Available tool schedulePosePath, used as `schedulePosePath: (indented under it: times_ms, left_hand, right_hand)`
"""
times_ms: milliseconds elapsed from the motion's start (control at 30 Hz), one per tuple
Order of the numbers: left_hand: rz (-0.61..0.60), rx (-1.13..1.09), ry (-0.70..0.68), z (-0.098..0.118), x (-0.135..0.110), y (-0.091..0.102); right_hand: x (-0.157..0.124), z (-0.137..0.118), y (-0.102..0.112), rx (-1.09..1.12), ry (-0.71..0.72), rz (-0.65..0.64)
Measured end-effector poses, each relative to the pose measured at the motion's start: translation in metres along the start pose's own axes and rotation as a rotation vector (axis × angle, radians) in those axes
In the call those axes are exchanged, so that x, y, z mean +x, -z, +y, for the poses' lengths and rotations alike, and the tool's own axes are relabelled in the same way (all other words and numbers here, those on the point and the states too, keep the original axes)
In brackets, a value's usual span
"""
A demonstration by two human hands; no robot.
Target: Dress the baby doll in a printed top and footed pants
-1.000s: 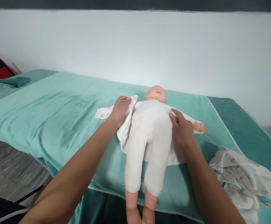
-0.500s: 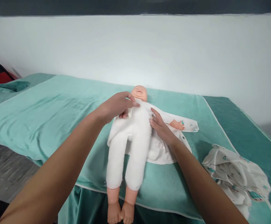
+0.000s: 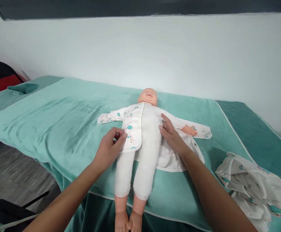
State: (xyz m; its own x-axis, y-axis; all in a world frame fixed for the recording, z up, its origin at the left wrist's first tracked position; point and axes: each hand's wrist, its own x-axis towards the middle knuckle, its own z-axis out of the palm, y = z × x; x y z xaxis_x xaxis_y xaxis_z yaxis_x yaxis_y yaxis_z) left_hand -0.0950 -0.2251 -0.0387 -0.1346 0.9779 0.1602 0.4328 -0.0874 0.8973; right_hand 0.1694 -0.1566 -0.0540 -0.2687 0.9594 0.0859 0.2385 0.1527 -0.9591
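A baby doll (image 3: 151,129) with a white cloth body lies on its back, head away from me and feet at the near edge. It wears a white printed baby shirt (image 3: 133,129); the panel on my left covers part of its chest, while the other panel (image 3: 169,158) is spread flat beside it. My left hand (image 3: 111,145) is closed, thumb and fingertips pinching the covering panel near its side edge. Against the doll's other side rests my right hand (image 3: 171,132), fingers extended and slightly apart. A plastic doll hand shows in the sleeve on my right.
A crumpled white printed garment (image 3: 254,183) lies at the right on the green bed cover (image 3: 70,112). A white wall (image 3: 140,51) rises behind the bed. At the far left stands a black and red object (image 3: 0,79); grey flooring (image 3: 22,166) shows below.
The shirt panel on my left now lies over the doll's chest, its print facing up. My left hand has moved down from the neck to the panel's side; my right hand stays by the body.
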Motion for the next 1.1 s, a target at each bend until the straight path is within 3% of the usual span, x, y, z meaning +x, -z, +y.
schedulePosePath:
  times_ms: [67, 133, 233, 333, 433, 533, 667, 833, 967, 1100]
  left_hand:
    - [-0.036, 0.008, -0.001, -0.014, -0.008, 0.009]
    - [0.036, 0.142, -0.094, -0.032, 0.003, 0.02]
    - [0.164, 0.472, -0.215, -0.062, 0.043, 0.038]
    - [0.172, 0.677, -0.139, -0.086, 0.083, 0.052]
    - [0.137, 0.791, -0.099, -0.096, 0.106, 0.061]
    - [0.136, 0.877, -0.121, -0.101, 0.112, 0.068]
    - [0.231, 0.867, -0.086, -0.108, 0.113, 0.076]
    - [0.293, 0.852, -0.012, -0.109, 0.109, 0.076]
    - [0.304, 0.809, -0.021, -0.106, 0.102, 0.077]
    - [0.35, 0.689, -0.15, -0.085, 0.096, 0.063]
  right_hand:
    - [0.0, 0.0, 0.0, 0.01, -0.009, 0.005]
    - [-0.001, -0.001, -0.001, 0.035, -0.013, 0.013]
    - [-0.001, -0.001, -0.002, 0.054, -0.017, 0.029]
    - [-0.002, -0.001, -0.002, 0.003, -0.028, 0.047]
    - [-0.003, -0.002, -0.002, -0.004, -0.032, 0.061]
    - [-0.003, -0.002, -0.002, 0.033, -0.041, 0.065]
    - [-0.003, -0.001, -0.001, 0.068, -0.044, 0.045]
    - [-0.005, -0.002, -0.001, -0.031, -0.022, 0.096]
    - [-0.006, -0.003, 0.005, -0.124, 0.011, 0.259]
    - [-0.005, 0.002, 0.032, -0.161, 0.043, 0.734]
